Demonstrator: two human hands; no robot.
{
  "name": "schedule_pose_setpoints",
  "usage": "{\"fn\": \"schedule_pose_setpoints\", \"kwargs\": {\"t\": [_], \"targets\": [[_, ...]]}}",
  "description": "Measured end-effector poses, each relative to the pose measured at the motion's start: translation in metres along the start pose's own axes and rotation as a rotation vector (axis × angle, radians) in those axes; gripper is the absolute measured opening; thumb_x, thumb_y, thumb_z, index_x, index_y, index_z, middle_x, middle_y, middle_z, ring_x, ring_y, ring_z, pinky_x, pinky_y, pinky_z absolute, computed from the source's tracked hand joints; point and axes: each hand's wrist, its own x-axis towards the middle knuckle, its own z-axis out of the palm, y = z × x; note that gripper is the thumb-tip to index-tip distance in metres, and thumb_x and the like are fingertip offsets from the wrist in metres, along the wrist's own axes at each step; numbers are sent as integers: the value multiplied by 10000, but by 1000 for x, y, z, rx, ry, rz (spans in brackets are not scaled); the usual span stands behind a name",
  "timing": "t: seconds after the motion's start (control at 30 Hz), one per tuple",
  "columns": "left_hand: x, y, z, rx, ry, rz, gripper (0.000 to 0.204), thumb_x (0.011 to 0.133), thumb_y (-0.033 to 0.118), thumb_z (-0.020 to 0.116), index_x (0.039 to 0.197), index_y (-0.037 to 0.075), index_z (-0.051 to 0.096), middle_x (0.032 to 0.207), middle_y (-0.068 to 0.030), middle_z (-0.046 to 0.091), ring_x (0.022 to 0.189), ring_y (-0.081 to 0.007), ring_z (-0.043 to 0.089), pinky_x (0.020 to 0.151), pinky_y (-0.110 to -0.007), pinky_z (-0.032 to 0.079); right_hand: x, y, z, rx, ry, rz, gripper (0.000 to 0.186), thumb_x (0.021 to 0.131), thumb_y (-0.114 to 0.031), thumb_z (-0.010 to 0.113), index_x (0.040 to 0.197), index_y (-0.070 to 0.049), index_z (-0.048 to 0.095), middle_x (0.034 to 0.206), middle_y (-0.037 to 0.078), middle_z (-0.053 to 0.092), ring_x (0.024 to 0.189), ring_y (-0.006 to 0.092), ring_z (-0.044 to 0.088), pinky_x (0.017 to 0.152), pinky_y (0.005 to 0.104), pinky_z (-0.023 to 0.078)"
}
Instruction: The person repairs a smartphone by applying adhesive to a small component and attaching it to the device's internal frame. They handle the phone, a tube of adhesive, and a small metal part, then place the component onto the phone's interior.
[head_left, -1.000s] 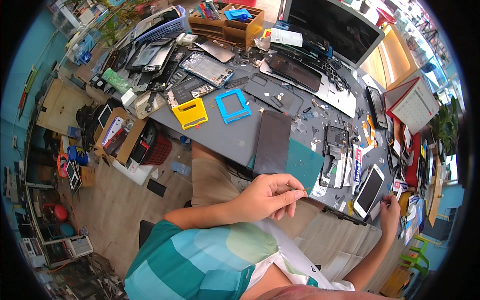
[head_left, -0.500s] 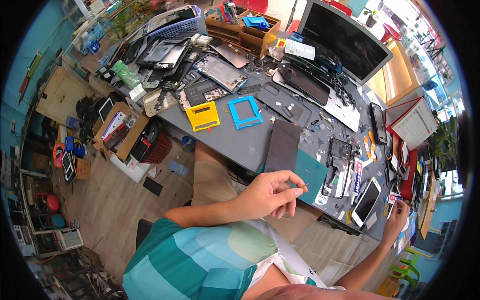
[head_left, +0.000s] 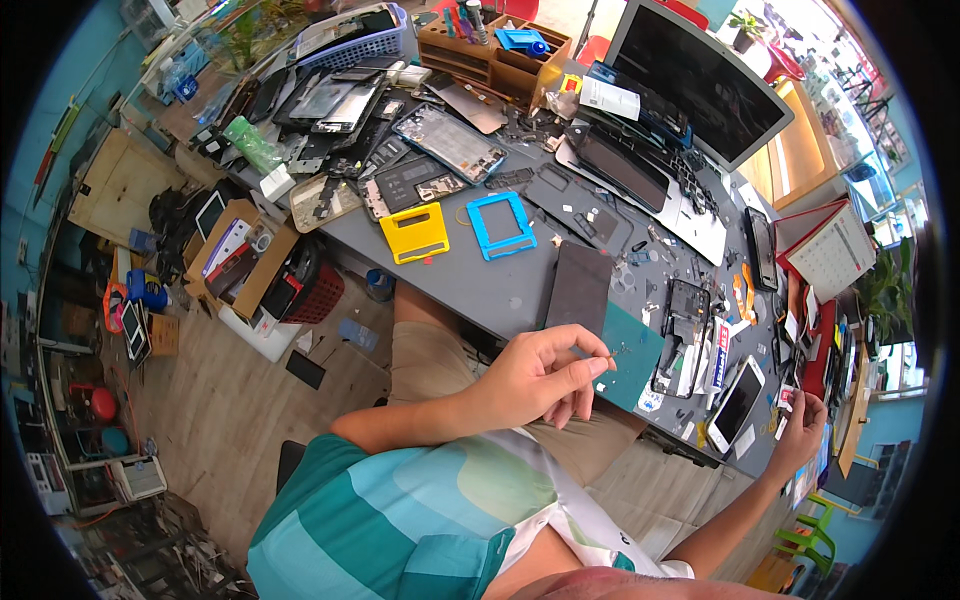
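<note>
My left hand [head_left: 548, 378] hovers before a dark rectangular panel [head_left: 578, 280] and a teal mat [head_left: 637, 360], pinching a tiny thin part [head_left: 617, 355] too small to name. At the desk's right edge my right hand [head_left: 800, 430] has its fingers closed at a small red-and-white packet [head_left: 787, 397]; whether it grips that is unclear. Beside it lie a white phone [head_left: 740, 402] and, farther left, an opened black phone frame [head_left: 681, 335] with a white, red and blue tube [head_left: 719, 352] alongside.
The grey desk [head_left: 475, 300] also bears yellow [head_left: 414, 230] and blue [head_left: 500, 222] plastic holders, piled phone parts [head_left: 350, 110], a wooden organizer [head_left: 490, 60], a laptop [head_left: 695, 85] and a standing calendar [head_left: 830, 250]. A cardboard box [head_left: 235, 260] stands below left.
The whole view has shifted, with the desk appearing farther right. My left hand has risen slightly with the tiny part; my right hand stays at the desk's right edge, fingers a little higher.
</note>
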Motion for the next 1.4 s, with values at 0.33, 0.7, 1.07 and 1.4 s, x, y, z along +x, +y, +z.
{"fn": "schedule_pose_setpoints", "kwargs": {"t": [0.33,0.7,1.07,1.4], "targets": [[5,-2,0,131,1,83,187,1143,145,657,1236,-17,679,977,-93,781,723,-114,745,570,-256,572,-36,-73,34,387,-82,110,311,1137,-125,662,1389,54,694,1167,152,802,1058,219,803,878,311,654],[11,-3,19,248,20,195,187,1126,77,665,1260,-35,732,920,-69,785,737,-88,733,605,-249,587,-108,-182,100,836,-471,131,136,1096,5,619,1216,68,624,970,228,821,949,317,822,928,413,645],[8,3,30,257,89,229,138,1086,-22,641,1188,-64,725,1027,-138,815,656,-107,704,561,-270,555,-138,-207,134,888,-605,-108,125,1071,80,666,1194,98,675,1024,207,826,983,237,824,901,374,662],[12,-2,35,205,76,240,110,1092,32,699,1135,-58,747,839,-58,793,621,-27,631,535,-228,508,-152,-203,136,912,-619,-33,164,1035,97,706,1198,99,684,1071,195,829,918,212,829,796,316,648]]}}
